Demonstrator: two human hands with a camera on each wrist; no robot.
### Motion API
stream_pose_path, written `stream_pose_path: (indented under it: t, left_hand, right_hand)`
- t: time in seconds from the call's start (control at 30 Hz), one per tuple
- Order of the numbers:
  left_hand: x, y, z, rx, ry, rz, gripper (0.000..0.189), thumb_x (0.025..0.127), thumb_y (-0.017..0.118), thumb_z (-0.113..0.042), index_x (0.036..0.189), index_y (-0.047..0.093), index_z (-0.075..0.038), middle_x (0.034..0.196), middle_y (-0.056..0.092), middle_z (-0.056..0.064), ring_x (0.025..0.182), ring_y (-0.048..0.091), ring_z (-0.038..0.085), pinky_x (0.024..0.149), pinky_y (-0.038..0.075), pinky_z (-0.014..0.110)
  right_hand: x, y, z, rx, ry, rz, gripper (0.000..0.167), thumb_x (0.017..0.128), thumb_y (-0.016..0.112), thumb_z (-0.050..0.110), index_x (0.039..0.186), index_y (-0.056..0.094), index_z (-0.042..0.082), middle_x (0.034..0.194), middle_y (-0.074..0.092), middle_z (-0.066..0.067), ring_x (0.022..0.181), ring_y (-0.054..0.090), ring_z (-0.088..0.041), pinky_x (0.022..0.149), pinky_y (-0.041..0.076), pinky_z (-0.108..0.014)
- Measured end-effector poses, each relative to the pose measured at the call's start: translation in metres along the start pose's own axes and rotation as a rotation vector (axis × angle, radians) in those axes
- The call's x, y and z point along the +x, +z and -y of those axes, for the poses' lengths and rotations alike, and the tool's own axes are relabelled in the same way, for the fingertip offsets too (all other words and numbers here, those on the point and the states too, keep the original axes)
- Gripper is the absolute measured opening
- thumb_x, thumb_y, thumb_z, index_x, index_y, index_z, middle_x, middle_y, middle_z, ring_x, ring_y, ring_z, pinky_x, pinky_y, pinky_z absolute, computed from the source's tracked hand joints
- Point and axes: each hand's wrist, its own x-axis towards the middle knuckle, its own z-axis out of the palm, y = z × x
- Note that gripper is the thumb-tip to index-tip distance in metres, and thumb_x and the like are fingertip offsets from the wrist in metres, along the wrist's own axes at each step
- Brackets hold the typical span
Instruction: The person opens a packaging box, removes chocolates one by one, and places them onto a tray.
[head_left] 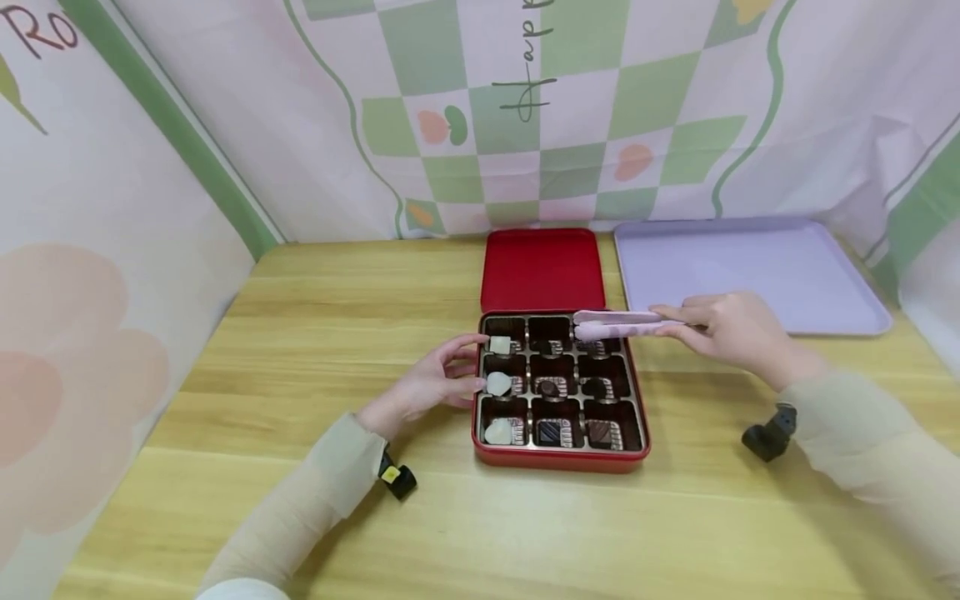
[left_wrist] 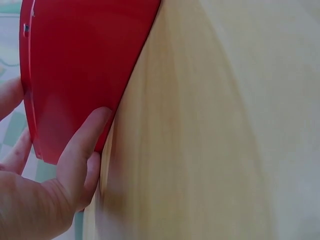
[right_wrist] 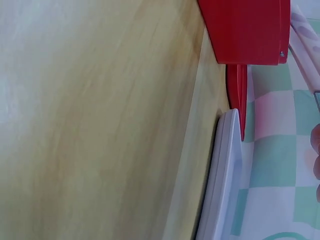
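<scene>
A red tin box (head_left: 561, 458) holds a dark tray divided into square compartments with chocolates in them. White chocolates (head_left: 498, 383) lie in the left column; dark chocolates (head_left: 550, 432) lie in others. My left hand (head_left: 435, 383) rests against the box's left side, its thumb on the outer wall (left_wrist: 75, 65) and fingers at the rim. With my right hand (head_left: 738, 333) I grip pale pink tongs (head_left: 622, 323). Their tips hang over the back right compartment and partly hide what is inside it.
Behind the box lies its red lid (head_left: 543, 268). A lilac tray (head_left: 735, 258) stands at the back right, beyond my right hand. Everything rests on a wooden table (head_left: 337, 333), with a patterned cloth (head_left: 510, 108) hanging behind it.
</scene>
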Motion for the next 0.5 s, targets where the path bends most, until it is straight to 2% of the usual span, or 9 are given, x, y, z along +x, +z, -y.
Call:
stream_pose_path:
  t: [0.23,0.33,0.5]
  left_hand:
    - [-0.001,0.001,0.001,0.009,-0.004,-0.003,0.066,0.088,0.058,0.007,0.145,0.034,-0.017,0.142,0.034,0.020,0.125,0.044,0.034,0.083,0.057,0.047]
    - [-0.001,0.001,0.001,0.011,-0.005,-0.009,0.066,0.088,0.058,0.007,0.145,0.034,-0.017,0.142,0.034,0.020,0.125,0.044,0.035,0.083,0.057,0.047]
    - [-0.001,0.001,0.000,0.007,0.005,-0.008,0.066,0.088,0.058,0.007,0.145,0.034,-0.017,0.142,0.034,0.020,0.125,0.044,0.035,0.083,0.057,0.047]
  right_hand:
    - [-0.006,-0.003,-0.007,0.014,0.052,-0.023,0.069,0.094,0.031,0.063,0.098,0.075,0.010,0.055,0.055,0.008,0.046,0.022,0.008,0.037,0.027,-0.018]
    - [-0.006,-0.009,-0.011,0.012,0.084,-0.034,0.067,0.093,0.034,0.062,0.099,0.075,0.009,0.056,0.058,0.003,0.045,0.025,0.005,0.038,0.028,-0.019]
    - [-0.006,-0.019,-0.021,-0.019,0.165,-0.041,0.056,0.091,0.051,0.056,0.097,0.075,0.006,0.070,0.071,-0.010,0.044,0.047,-0.011,0.039,0.036,-0.024]
